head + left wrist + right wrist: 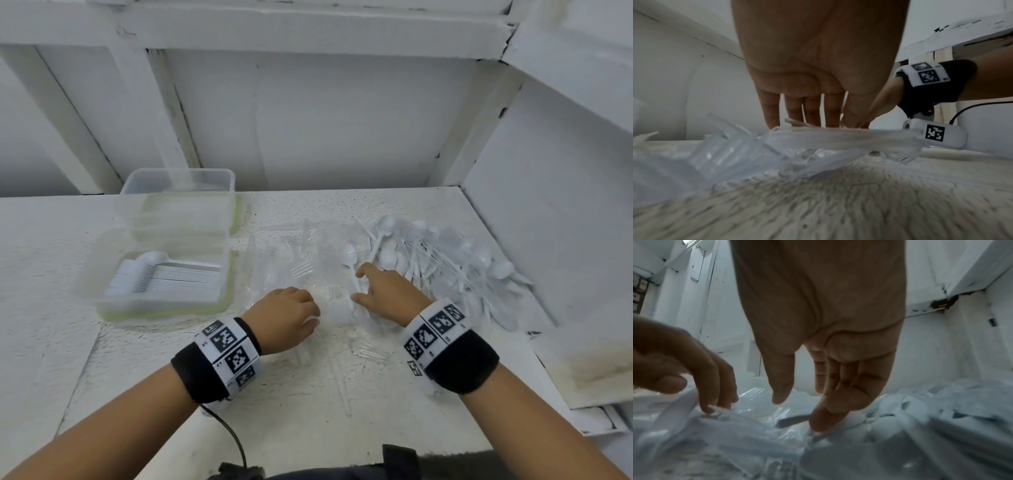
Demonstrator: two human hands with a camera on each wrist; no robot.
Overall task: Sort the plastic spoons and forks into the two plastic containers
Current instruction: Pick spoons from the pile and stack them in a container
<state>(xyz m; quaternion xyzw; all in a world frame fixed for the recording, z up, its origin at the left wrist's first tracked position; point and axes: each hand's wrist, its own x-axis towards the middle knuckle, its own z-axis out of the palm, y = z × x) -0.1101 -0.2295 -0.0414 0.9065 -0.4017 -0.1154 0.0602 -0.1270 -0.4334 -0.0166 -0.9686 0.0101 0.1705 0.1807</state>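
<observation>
Both hands are down in the loose cutlery at the middle of the white surface (pixel 102 359). The left hand (pixel 291 317) hovers knuckles-up over a scatter of clear plastic forks (pixel 298 270), its fingers pointing downward with the tips touching the top of the clear pieces; from the left wrist view the fingers (pixel 793 110) look nearly straight and I cannot see them closed round anything. The right hand (pixel 388 291) lies just beside it, on the near left edge of the heap of white spoons (pixel 445 253). Its index finger reaches forward and the thumb (pixel 780 382) hangs apart from the other fingers, so it is loosely spread. One white spoon (pixel 351 263) lies under and just ahead of that hand, bowl pointing away, its handle running back beneath the fingers; a fingertip (pixel 824 418) presses down by the handle, but whether it is actually pinched I cannot tell.

The forks spread left and in front of the left hand, with a few nearer the person. The spoon heap stretches right from the right hand toward the side wall.

To the left of both hands sit two clear containers. The nearer container (pixel 164 301) holds a neat row of stacked white spoons (pixel 161 274). The farther container (pixel 178 185), behind it, is touching or nearly so.
</observation>
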